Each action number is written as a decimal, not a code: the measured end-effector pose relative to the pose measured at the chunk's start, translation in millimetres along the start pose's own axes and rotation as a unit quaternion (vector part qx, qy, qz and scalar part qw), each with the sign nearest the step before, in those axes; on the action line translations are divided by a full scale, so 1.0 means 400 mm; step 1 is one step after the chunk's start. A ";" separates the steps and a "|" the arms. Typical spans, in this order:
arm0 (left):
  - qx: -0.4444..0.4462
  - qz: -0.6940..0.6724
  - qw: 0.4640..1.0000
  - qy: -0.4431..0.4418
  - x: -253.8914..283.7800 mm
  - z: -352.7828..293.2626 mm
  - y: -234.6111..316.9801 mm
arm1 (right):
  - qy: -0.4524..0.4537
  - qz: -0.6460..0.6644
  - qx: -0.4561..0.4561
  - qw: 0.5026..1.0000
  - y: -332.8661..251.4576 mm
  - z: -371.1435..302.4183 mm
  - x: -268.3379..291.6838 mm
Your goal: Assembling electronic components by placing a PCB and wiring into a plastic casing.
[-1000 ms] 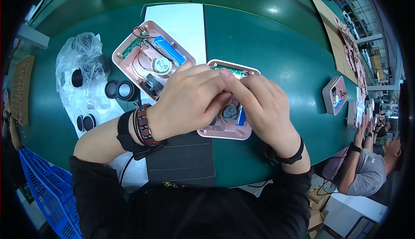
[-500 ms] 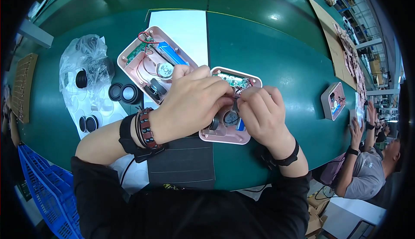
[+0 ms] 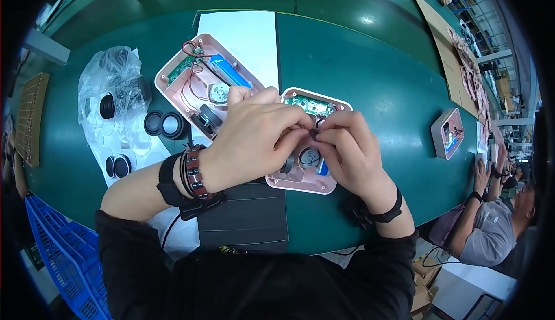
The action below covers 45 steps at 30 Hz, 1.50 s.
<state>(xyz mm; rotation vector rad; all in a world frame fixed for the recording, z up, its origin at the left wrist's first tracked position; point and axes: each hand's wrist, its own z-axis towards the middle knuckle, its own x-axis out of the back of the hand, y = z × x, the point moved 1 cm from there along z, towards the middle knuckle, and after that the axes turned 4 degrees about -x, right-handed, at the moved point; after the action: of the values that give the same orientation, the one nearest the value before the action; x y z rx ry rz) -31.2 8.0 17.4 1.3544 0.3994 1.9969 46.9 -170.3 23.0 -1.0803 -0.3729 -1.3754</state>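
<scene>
Both my hands meet over a pale pink plastic housing (image 3: 283, 186) that holds a green circuit board (image 3: 312, 105), a round silver motor-like part (image 3: 309, 157) and a blue battery (image 3: 322, 168). My left hand (image 3: 254, 135) has thumb and index finger pinched on a small dark piece (image 3: 314, 134), too small to name. From the other side my right hand (image 3: 354, 155) pinches that same piece. Beside my left hand lies a second pink housing (image 3: 167, 89), with a blue battery (image 3: 229, 70), red and black wires and a round silver part (image 3: 219, 93).
Black foam-like rings (image 3: 172, 125) and a crumpled clear plastic bag (image 3: 110, 77) lie on a white sheet at left. A blue plastic crate (image 3: 69, 256) stands at the lower left. Another pink housing (image 3: 446, 133) rests at right, near a person in grey (image 3: 491, 233).
My right hand has turned slightly, and its fingertips have come closer to my left fingertips, with the small dark piece now showing between them. More of the circuit board is visible.
</scene>
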 end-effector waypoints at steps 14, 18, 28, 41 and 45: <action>-0.030 -0.001 0.999 0.009 -0.002 0.002 0.000 | 0.070 0.022 -0.033 0.997 0.012 0.007 -0.009; -0.018 -0.002 1.000 0.001 -0.002 -0.002 -0.001 | 0.020 -0.007 -0.074 0.997 0.010 0.013 0.007; -0.024 0.024 0.999 -0.001 -0.006 0.002 0.001 | 0.034 -0.025 -0.022 0.999 0.011 -0.004 -0.003; -0.051 0.046 0.997 0.038 -0.003 -0.003 0.001 | 0.020 0.041 -0.116 0.992 0.009 0.000 -0.004; -0.054 0.057 0.996 0.038 0.001 -0.003 0.003 | 0.002 0.051 -0.113 0.992 0.010 -0.004 -0.004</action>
<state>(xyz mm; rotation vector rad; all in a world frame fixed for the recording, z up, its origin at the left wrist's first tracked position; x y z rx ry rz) -32.8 7.5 18.0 1.2619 0.2485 2.1364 49.5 -171.4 19.5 -1.2654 -0.1587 -1.3514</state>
